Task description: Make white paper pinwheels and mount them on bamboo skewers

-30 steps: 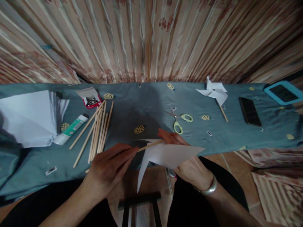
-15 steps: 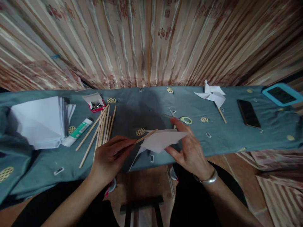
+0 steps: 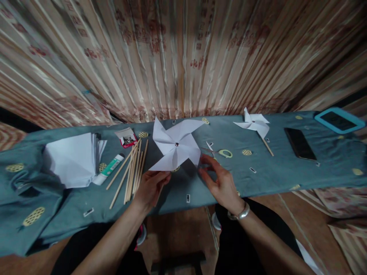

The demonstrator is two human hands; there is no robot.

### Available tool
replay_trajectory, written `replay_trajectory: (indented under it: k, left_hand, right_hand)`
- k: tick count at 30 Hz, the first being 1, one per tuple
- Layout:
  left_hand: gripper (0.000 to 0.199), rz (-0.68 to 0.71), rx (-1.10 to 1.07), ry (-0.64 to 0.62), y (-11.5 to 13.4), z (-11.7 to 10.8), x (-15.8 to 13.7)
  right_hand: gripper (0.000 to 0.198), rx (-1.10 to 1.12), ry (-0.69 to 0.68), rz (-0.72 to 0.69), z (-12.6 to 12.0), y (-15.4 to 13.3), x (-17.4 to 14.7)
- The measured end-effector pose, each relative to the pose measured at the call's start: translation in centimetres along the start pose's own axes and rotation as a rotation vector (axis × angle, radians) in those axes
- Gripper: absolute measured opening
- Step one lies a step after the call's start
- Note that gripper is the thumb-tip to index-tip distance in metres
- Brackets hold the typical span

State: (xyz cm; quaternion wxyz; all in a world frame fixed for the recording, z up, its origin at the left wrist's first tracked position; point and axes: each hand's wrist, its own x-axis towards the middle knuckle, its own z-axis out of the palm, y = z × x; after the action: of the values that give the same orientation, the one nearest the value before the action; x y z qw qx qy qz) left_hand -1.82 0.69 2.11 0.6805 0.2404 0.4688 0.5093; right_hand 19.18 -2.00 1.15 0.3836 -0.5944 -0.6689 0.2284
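A white paper pinwheel faces me upright above the table, a shiny metal pin at its centre. My left hand is closed around its wooden stick below the blades; most of the stick is hidden by the fingers and paper. At the lower right blade, my right hand has its thumb and fingers apart, the fingertips close to the paper edge. I cannot tell whether they touch it. Behind that hand lie scissors with a pale green handle, partly covered by the pinwheel.
Several wooden sticks, a glue stick, a small red-and-white box of pins and a stack of white paper lie left. On the right are another pinwheel, a phone and a blue-framed tablet.
The pinwheel has turned from edge-on to facing me and now stands upright. My right hand's fingers have come away from holding its blade. The view has shifted slightly.
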Motion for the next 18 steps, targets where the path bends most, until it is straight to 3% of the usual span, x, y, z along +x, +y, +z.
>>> replay_trajectory:
  k: [4, 10, 13, 18]
  left_hand:
    - [0.019, -0.119, -0.092, -0.003, 0.1, 1.0, 0.0]
    - [0.028, -0.150, -0.146, -0.014, -0.1, 1.5, 0.5]
    - [0.027, -0.129, -0.162, -0.012, -0.2, 1.5, 0.7]
    - [0.027, -0.115, -0.154, 0.005, -0.1, 1.5, 0.9]
  right_hand:
    - [0.024, 0.242, -0.146, 0.154, 2.1, -0.8, -0.3]
    - [0.028, 0.573, -0.384, 0.250, 4.7, -1.9, -0.9]
    - [0.026, 0.591, -0.468, 0.240, 5.4, -2.8, -1.1]
    - [0.015, 0.497, -0.472, 0.241, 6.7, -3.5, -1.1]
